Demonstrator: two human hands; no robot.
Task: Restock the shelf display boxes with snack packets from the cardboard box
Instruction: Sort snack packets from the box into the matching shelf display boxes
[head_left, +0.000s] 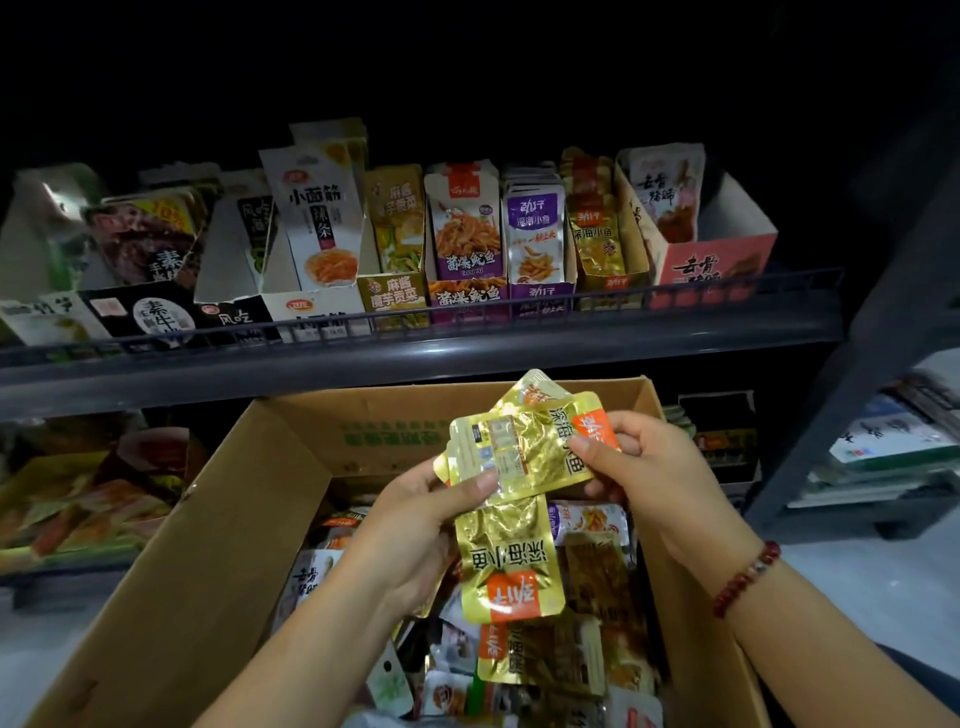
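Note:
Both hands hold a bunch of gold snack packets (524, 452) with orange corners above the open cardboard box (218, 499). My left hand (415, 525) grips the bunch from the lower left, and one packet (506, 564) hangs down from it. My right hand (649, 467) pinches the top packet at its orange corner. The box below is full of mixed snack packets (566, 654). On the shelf above, a gold display box (602, 244) holds packets of the same kind, between a purple display box (537, 234) and a pink one (711, 260).
A dark shelf rail (415, 322) runs in front of a row of display boxes, with white and black ones (311, 223) at the left. A lower shelf at the left holds orange packets (78, 509). Another rack (883, 441) stands at the right.

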